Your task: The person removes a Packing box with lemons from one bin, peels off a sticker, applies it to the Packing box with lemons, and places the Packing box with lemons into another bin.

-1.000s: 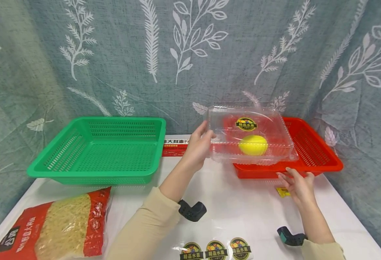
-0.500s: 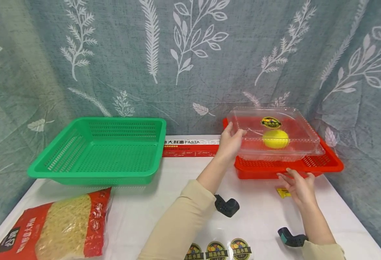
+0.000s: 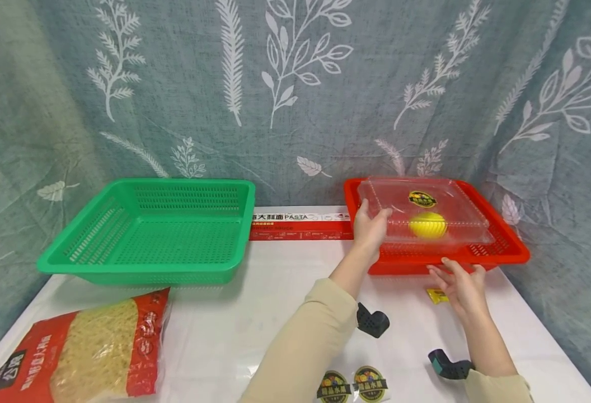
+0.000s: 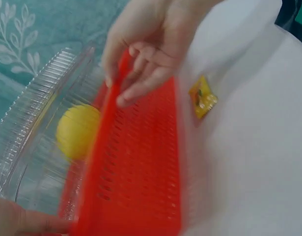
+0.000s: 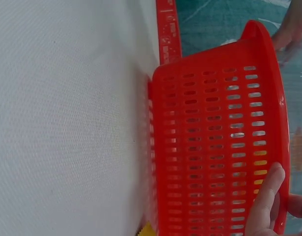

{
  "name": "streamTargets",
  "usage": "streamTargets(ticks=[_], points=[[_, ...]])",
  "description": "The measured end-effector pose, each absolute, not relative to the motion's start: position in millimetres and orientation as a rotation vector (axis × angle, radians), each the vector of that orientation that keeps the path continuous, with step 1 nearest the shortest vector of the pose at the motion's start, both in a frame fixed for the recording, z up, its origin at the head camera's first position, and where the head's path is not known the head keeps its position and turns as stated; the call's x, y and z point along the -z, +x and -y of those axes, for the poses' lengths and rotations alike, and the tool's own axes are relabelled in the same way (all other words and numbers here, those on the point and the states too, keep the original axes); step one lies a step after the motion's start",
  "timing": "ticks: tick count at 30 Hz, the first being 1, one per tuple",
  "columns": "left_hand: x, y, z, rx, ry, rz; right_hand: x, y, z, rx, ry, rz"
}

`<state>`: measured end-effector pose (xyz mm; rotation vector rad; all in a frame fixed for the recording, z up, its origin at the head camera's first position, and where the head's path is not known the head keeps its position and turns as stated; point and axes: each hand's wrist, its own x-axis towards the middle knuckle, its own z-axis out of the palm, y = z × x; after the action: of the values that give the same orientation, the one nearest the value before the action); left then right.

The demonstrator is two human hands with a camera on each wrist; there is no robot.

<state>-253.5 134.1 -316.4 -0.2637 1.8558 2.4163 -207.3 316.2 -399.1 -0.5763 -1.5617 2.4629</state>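
A clear plastic clamshell box (image 3: 401, 196) with a round fruit sticker (image 3: 422, 198) on its lid lies tilted within the red basket (image 3: 509, 254). Through the plastic shows a yellow rounded thing (image 3: 428, 224), smooth in the left wrist view. My left hand (image 3: 370, 230) grips the box by its left side, thumb on top; its fingers (image 4: 38, 222) reach in at the basket's rim. With thumb and fingers, my right hand (image 3: 464, 288) pinches the front rim of the basket, one finger outside the slotted wall (image 5: 224, 132).
A green basket (image 3: 146, 274) stands at the left, behind a red pasta bag (image 3: 96, 347). Along the curtain lies a red and white pasta box (image 3: 300, 229). A small yellow packet (image 3: 437, 295) is before the red basket; fruit stickers (image 3: 370, 383) lie at the front edge.
My left hand has carried the clear box to the right and lowered it into the red basket. My right hand has stayed on the basket's rim.
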Motion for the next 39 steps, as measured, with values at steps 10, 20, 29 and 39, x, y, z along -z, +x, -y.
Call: streamTargets(ticks=[10, 20, 29, 39], points=[[334.8, -258.5, -143.8, -2.377, -0.373, -1.871, 442.0, -229.5, -345.6, -2.493, -0.459, 1.535], [341.4, -258.3, -151.5, -2.26, -0.341, -2.004, 422.3, -218.5, -334.3, -2.471, -0.496, 1.568], [348.9, -256.6, -144.0, -2.105, -0.132, -2.173, 417.2, -214.8, -325.6, -2.453, -0.497, 1.631], [349.7, -256.1, -152.5, -1.798, 0.061, -2.5, 425.3, -217.3, -334.4, -2.439, -0.437, 1.625]])
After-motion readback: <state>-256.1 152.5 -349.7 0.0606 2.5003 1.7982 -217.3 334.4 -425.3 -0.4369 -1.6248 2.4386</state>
